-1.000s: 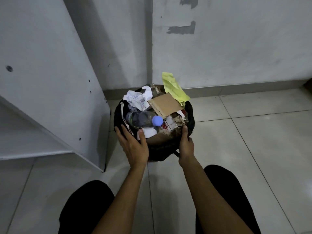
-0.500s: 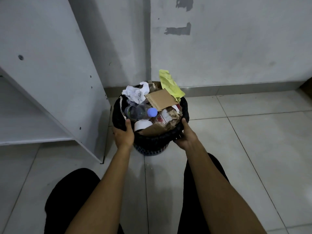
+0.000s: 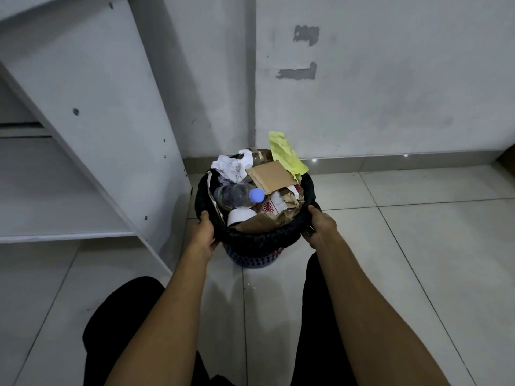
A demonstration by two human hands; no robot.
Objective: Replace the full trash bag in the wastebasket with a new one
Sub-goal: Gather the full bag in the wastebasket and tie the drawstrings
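- Pale floor tiles (image 3: 418, 246) and a scuffed grey wall (image 3: 390, 93) here, with a white shelf unit (image 3: 92, 135) right beside the bin on the left.
- Wastebasket (image 3: 252, 260) sits on the floor just off the corner, the black trash bag (image 3: 259, 239) folded over its rim and stuffed well past the top.
- Left hand (image 3: 204, 236) is closed around the bag's rolled edge on the left side, thumb on top. Right hand (image 3: 320, 227) is doing the same on the right, fingers curled under the fold.
- Looks to me like the start of peeling the bag off the rim, nothing lifted out yet.
- What could go wrong: the plastic bottle (image 3: 237, 195) and the yellow paper (image 3: 287, 154) are perched on the heap, so a quick yank or a tilt could tip them onto the floor. The cardboard (image 3: 269, 176) corners might also snag or tear the thin bag when the mouth gets gathered.
- Hard to tell: most fingers are hidden behind the bag, the basket is mostly covered so only a blue mesh strip shows, and I don't see any new bag.
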